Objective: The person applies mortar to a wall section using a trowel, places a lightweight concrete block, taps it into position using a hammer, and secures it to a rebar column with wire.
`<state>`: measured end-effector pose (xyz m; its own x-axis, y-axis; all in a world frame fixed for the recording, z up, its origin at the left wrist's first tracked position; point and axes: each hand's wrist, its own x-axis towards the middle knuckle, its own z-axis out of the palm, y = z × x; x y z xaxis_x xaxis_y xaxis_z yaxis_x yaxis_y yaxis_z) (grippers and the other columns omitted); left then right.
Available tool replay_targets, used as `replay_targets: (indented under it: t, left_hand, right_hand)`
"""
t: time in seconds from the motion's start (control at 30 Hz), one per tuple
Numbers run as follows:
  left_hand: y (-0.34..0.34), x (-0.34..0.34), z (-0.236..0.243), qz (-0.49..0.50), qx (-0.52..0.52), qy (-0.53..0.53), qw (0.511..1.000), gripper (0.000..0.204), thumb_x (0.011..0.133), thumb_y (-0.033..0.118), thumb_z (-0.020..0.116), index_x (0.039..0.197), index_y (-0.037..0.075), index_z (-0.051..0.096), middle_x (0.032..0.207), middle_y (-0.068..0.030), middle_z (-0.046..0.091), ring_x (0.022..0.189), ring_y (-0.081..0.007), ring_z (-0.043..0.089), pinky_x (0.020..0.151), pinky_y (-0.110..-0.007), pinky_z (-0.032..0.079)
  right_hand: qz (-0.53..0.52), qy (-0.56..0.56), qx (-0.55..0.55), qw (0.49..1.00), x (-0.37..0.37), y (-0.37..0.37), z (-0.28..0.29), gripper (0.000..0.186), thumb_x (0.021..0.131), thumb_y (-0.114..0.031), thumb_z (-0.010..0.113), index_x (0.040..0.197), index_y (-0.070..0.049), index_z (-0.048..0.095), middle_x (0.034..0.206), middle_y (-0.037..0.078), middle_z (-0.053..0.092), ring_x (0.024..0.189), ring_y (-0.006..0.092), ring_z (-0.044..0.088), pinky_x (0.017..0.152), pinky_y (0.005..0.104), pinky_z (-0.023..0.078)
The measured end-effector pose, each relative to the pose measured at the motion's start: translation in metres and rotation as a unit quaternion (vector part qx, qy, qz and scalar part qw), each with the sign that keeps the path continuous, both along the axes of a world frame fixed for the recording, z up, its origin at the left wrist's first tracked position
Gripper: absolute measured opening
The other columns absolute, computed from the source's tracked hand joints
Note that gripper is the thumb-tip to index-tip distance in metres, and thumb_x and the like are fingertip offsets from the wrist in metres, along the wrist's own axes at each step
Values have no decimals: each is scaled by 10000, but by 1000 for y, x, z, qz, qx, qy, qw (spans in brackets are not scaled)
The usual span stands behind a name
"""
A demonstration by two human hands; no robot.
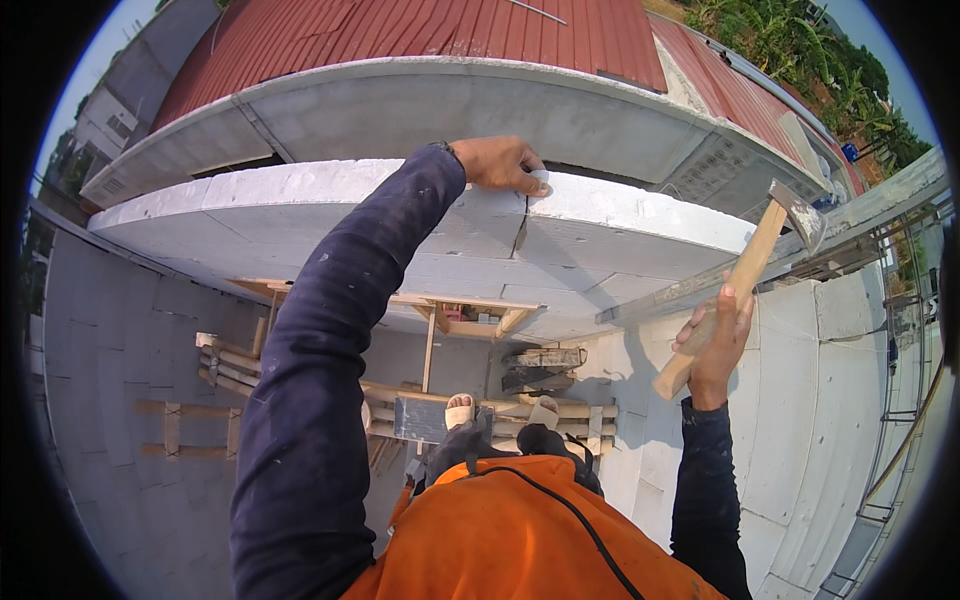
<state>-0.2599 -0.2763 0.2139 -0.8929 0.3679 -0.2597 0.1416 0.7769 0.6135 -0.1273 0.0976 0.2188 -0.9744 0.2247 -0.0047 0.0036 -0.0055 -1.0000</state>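
Note:
My left hand (500,165) lies on top of a white block wall, its fingers curled down onto the edge of a white block (620,215) beside an upright joint. Whether something small is under those fingertips is hidden. Off to the right, my right hand (717,340) is wrapped round the wooden handle of a hatchet (757,245). The hatchet's metal head points up and away, near the wall's right end and apart from the block. A longer white block (290,185) forms the wall top left of the joint.
Below me, my sandalled feet stand on a scaffold of wooden poles (575,410) and a dark board (420,420). Beyond the wall are a grey wall (400,110) and a red metal roof (420,35). Steel rebar (890,400) rises at right, by another block wall (790,400).

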Motion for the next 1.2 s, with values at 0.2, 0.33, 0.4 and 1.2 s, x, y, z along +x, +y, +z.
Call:
replay_targets:
  t: [0.2, 0.33, 0.4, 1.2]
  left_hand:
    - [-1, -5, 1, -16, 22, -2, 1000, 566, 938, 477, 780, 1254, 7, 771, 1064, -175, 792, 953, -284, 749, 898, -381, 560]
    - [-3, 0, -1, 1, 9, 1, 1000, 568, 934, 487, 782, 1250, 15, 775, 1073, -171, 793, 965, -282, 748, 909, -381, 557]
    - [-5, 1, -2, -4, 7, -15, 1000, 569, 930, 500, 784, 1246, 26, 779, 1075, -172, 792, 967, -291, 747, 911, -383, 556]
    - [-1, 6, 2, 21, 12, -19, 1000, 559, 919, 473, 794, 1268, 38, 777, 1067, -156, 800, 1037, -304, 745, 946, -381, 552]
  right_hand:
    - [208, -172, 152, 951, 2, 12, -5, 452, 1073, -448, 578, 1336, -86, 516, 733, 34, 553, 448, 116, 546, 396, 276, 466]
    - [73, -61, 58, 994, 6, 0, 17, 429, 1070, -429, 590, 1297, -72, 519, 706, 28, 542, 461, 118, 557, 391, 271, 460]
    - [124, -83, 126, 981, 5, -2, -3, 477, 1064, -421, 597, 1347, -48, 507, 726, 45, 571, 473, 131, 571, 436, 296, 477]
    - [139, 102, 339, 925, 2, -46, 21, 452, 1064, -327, 611, 1390, -28, 517, 820, 207, 710, 787, 371, 748, 686, 436, 556]
